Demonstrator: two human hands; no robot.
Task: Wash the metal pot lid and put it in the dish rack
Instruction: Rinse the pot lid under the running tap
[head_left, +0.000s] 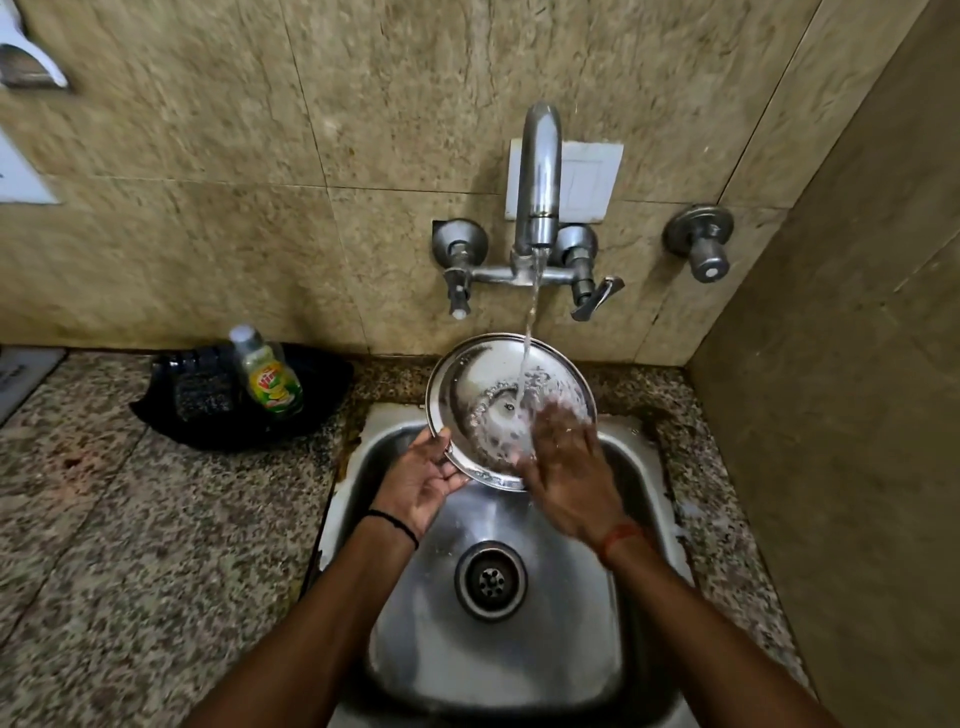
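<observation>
A round metal pot lid (480, 387) is tilted toward me over the steel sink (571, 649), under the running tap (540, 176). The stream of water lands near the lid's middle and splashes there. My left hand (423, 480) grips the lid's lower left rim. My right hand (566, 470) lies flat on the lid's wet face at the lower right, fingers spread and blurred. No dish rack is in view.
A green dish-soap bottle (267, 376) stands on a black tray (311, 384) with a dark scrubber (202, 397) on the speckled counter, left of the sink. A spare wall valve (701, 241) sits at the right. The sink drain (491, 579) lies below my hands.
</observation>
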